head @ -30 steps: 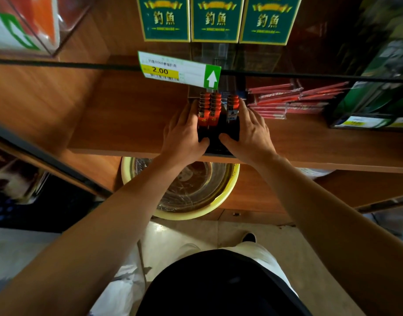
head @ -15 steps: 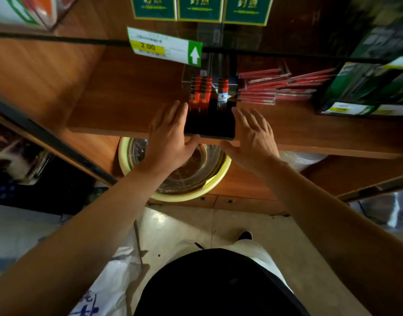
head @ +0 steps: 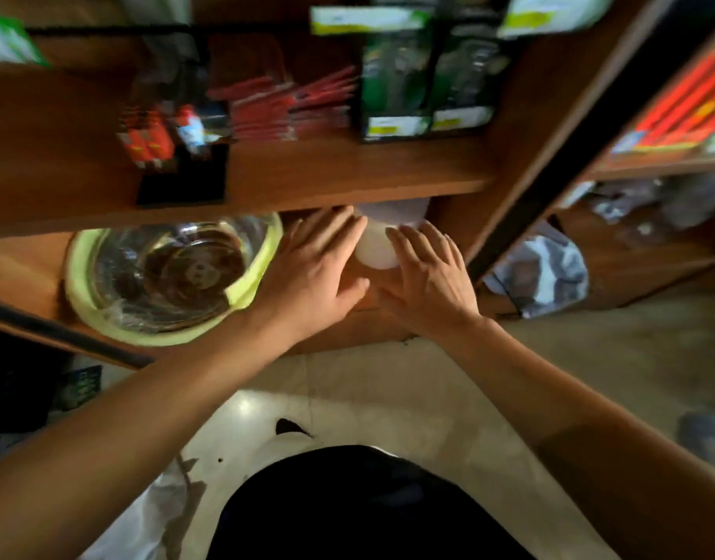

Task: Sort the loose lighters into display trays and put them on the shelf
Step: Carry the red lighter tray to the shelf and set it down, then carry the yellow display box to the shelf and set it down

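Note:
A black display tray [head: 186, 175] stands on the wooden shelf [head: 327, 183], left of centre, with red lighters [head: 147, 141] upright in its back rows. Neither hand touches it. My left hand [head: 313, 268] and my right hand [head: 428, 276] are below the shelf's front edge, to the right of the tray, both with fingers spread and holding nothing. The view is blurred by motion.
A clear bowl with a yellow rim [head: 170, 276] sits on the lower shelf at the left. A white object [head: 378, 244] lies just beyond my fingertips. Red packets [head: 283, 107] and green boxes [head: 424, 74] fill the shelf's right half. A crumpled bag [head: 542, 272] lies further right.
Both hands let go of the tray, which stays on the shelf, and dropped below the shelf edge. The view swung to the right.

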A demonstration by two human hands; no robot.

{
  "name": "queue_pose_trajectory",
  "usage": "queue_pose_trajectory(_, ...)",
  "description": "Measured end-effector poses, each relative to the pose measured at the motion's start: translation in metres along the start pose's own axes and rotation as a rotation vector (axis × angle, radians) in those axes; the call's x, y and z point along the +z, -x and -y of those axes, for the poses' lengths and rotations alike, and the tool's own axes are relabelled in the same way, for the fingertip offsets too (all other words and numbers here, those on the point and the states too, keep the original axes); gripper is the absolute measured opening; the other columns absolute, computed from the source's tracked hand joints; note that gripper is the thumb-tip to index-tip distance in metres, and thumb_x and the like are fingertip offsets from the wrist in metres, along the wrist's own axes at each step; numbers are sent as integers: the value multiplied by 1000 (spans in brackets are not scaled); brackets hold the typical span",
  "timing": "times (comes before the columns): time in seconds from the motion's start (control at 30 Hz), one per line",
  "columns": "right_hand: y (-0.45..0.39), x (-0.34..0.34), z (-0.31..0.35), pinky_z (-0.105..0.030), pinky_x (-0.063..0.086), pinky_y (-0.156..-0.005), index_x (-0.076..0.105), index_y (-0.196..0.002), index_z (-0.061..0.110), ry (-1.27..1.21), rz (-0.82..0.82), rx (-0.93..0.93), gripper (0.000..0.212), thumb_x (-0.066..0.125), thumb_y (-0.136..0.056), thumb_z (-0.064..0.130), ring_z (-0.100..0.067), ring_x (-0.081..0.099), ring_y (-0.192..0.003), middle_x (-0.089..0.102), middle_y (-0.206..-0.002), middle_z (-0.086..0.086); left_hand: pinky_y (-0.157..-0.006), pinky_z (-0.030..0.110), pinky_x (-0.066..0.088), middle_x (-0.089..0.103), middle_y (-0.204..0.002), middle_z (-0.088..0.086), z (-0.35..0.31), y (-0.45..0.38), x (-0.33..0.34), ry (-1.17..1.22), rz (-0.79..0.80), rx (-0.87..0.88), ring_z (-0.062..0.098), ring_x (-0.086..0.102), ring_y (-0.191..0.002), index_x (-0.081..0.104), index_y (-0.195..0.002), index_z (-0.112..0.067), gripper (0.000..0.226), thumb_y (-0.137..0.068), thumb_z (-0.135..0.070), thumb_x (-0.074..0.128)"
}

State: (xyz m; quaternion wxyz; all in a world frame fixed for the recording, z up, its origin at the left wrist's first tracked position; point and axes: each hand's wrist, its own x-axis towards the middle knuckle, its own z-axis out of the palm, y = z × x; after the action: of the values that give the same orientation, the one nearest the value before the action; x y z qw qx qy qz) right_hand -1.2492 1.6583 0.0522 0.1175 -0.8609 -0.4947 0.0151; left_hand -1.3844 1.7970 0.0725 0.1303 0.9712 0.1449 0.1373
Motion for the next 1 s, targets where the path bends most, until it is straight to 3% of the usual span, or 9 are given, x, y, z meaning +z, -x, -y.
queue_pose_trajectory(0.27,176,-66,-195,-49,18,-119,35,-149,16,63,-102,407,85,68,-79,50,-33,21,-147,38,-153,-6,-111,53,37,46,-150,12,-230,-81,79,38,65,383,34,42,-138,46,-145,-10,74,-83,-51,46)
queue_pose_trajectory(0.4,258,-98,-275,-45,13,-120,33,-151,19,91,-151,642,86,67,-80,52,-31,17,-148,36,-154,-2,-103,56,43,54,-141,18,-343,-124,121,96,111,607,39,51,-128,55,-136,-4,74,-78,-49,50)
queue_pose_trajectory(0.57,336,-132,-357,-44,4,-123,20,-154,24,100,-185,918,81,57,-89,56,-25,3,-151,22,-160,3,-109,55,37,49,-148,12,-473,-170,167,157,220,777,34,44,-136,50,-142,-11,77,-78,-54,45)
queue_pose_trajectory(1.0,395,-212,-611,-44,4,-121,24,-153,22,213,-278,1363,82,58,-86,56,-27,5,-151,26,-159,0,-116,53,28,37,-157,7,-741,-357,291,235,322,1160,29,30,-145,36,-151,-19,75,-87,-48,60)
